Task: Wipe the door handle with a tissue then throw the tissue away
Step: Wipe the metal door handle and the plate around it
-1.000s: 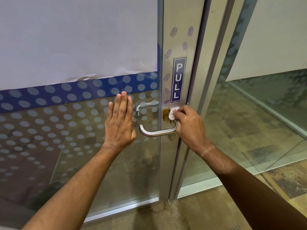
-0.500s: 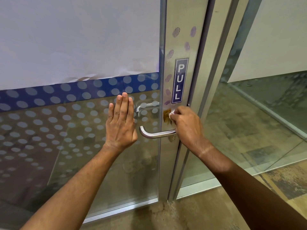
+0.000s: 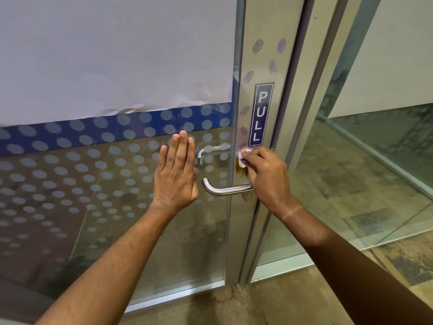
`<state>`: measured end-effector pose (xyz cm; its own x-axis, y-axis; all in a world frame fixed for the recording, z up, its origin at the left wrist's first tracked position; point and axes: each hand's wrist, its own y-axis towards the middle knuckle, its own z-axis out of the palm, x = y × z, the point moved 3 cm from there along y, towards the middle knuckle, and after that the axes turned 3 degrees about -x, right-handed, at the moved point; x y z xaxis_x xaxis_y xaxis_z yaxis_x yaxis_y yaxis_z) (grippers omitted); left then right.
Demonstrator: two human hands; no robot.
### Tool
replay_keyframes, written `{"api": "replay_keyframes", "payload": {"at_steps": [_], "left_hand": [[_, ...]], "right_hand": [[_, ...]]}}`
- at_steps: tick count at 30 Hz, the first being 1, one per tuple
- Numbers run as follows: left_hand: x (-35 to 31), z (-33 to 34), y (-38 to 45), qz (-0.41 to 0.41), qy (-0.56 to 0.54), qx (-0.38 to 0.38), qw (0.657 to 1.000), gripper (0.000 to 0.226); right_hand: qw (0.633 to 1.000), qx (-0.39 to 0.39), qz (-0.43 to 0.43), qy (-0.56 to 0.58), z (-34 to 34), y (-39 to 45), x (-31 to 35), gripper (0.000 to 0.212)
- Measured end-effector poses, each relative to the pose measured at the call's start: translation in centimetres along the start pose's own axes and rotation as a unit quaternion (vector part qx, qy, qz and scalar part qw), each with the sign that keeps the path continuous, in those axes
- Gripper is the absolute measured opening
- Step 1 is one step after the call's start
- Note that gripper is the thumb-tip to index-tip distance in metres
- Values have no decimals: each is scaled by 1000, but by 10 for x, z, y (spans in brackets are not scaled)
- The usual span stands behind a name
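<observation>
- The left hand [image 3: 174, 177] lies flat on the glass door [image 3: 112, 207], fingers straight and pressed together.
- The right hand [image 3: 267, 177] pinches a white tissue [image 3: 243, 157] in curled fingers.
- The tissue touches the metal frame, on a brown smudge [image 3: 240, 168] just above the door handle [image 3: 225, 190].
- A blue PULL sign [image 3: 262, 114] sits above.
</observation>
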<state>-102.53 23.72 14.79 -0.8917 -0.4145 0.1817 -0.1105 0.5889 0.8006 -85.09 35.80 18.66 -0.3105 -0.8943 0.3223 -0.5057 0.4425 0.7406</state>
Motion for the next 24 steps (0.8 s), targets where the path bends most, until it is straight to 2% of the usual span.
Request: {"api": "replay_keyframes", "payload": {"at_steps": [4,11,16,20,22,24], "left_hand": [[0,2,0,0,-1,-5,1000,95],[-1,5,0,-4,-4,-13,1000,97],[-1,3,1,-6,-4,-5,1000,97],[-2,1,1,-9,0,8,1000,100],[-1,0,1,-13,-1,14,1000,99],[-3,-3,1,-23,-3,9,1000,95]], "right_hand": [[996,57,-33,-63,8,1,1,17],[981,112,-95,-123,16,3,-4,23],[969,164,-113,-148,19,6,5,19],[970,193,-84,-119,22,8,3,19],[979,182,-55,-69,16,8,0,19],[992,117,-44,-26,4,6,-3,16]]}}
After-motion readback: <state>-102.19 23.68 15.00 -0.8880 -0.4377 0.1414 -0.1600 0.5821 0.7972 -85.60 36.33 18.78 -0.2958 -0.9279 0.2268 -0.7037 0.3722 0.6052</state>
